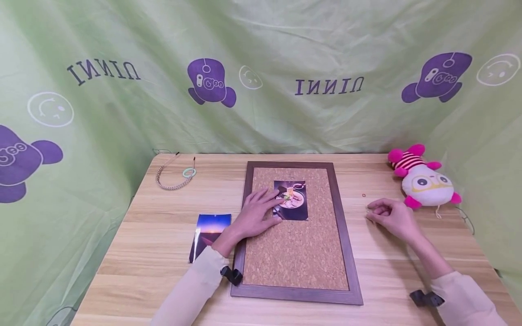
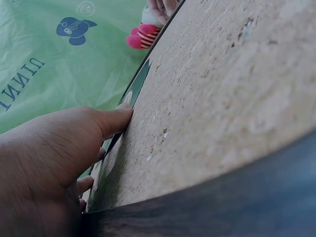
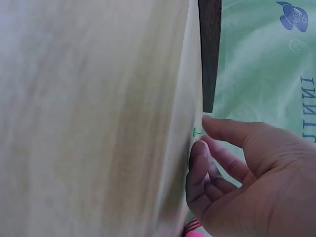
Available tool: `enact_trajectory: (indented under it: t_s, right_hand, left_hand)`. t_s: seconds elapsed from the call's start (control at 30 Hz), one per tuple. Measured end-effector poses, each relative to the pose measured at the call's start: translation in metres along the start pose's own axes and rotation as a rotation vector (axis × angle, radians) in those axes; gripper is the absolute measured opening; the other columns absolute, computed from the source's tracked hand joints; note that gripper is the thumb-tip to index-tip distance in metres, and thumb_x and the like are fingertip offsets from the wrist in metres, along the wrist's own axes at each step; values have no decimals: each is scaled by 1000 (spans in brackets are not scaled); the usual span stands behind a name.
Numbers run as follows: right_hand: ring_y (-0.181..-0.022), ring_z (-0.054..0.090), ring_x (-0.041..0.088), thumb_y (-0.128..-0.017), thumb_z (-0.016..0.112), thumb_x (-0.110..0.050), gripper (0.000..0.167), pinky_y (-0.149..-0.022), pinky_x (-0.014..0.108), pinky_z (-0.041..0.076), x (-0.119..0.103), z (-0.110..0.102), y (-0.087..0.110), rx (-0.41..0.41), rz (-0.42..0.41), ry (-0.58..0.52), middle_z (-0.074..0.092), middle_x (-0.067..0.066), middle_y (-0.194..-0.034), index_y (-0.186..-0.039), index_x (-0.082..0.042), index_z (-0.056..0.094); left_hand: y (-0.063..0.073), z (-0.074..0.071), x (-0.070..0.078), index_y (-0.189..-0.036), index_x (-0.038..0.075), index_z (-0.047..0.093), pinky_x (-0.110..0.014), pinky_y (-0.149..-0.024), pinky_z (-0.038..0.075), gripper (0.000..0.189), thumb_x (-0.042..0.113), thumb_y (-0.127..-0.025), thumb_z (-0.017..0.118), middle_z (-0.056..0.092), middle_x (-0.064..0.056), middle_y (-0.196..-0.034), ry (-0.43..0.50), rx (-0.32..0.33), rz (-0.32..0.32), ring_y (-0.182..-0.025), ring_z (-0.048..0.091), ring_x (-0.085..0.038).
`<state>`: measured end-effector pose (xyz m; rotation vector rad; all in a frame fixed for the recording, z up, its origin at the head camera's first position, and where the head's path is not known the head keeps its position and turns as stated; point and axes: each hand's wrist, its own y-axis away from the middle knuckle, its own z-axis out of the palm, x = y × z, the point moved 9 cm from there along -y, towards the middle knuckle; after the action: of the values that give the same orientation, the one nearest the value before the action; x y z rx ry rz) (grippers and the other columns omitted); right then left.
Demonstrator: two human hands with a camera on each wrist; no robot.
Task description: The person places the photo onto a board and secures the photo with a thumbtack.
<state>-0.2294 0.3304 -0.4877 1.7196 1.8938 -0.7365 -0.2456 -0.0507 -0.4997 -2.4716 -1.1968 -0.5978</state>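
A framed corkboard (image 1: 295,258) lies on the wooden table, with a photo of a bowl of food (image 1: 299,213) on its upper part. My left hand (image 1: 258,213) rests flat over the photo's left side, its fingers extended. In the left wrist view, the left thumb (image 2: 116,119) touches the photo's edge on the cork. Right of the frame, my right hand (image 1: 393,218) is low at the tabletop. In the right wrist view, a green thumbtack (image 3: 196,132) sits on the table between the thumb and fingers of the right hand (image 3: 242,168), with a gap around it.
A sunset photo (image 1: 214,224) lies left of the frame, partly behind my left forearm. Further back are a braided headband (image 1: 173,187) and a pale green ring (image 1: 189,172). A small reddish item (image 1: 364,195) lies near a plush toy (image 1: 428,185). Green curtains (image 1: 269,122) surround the table.
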Motion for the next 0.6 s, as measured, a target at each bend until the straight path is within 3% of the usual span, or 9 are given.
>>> enact_trajectory:
  t_s: [0.6]
  right_hand:
    - [-65, 58, 1, -95, 87, -5, 11, -59, 20, 49, 1, 5, -3, 3, -5, 42, 75, 3, -79, -95, 0, 78]
  left_hand:
    - [-1, 1, -1, -161, 16, 60, -65, -135, 13, 63, 42, -106, 72, 41, -12, -176, -14, -23, -14, -168, 24, -42]
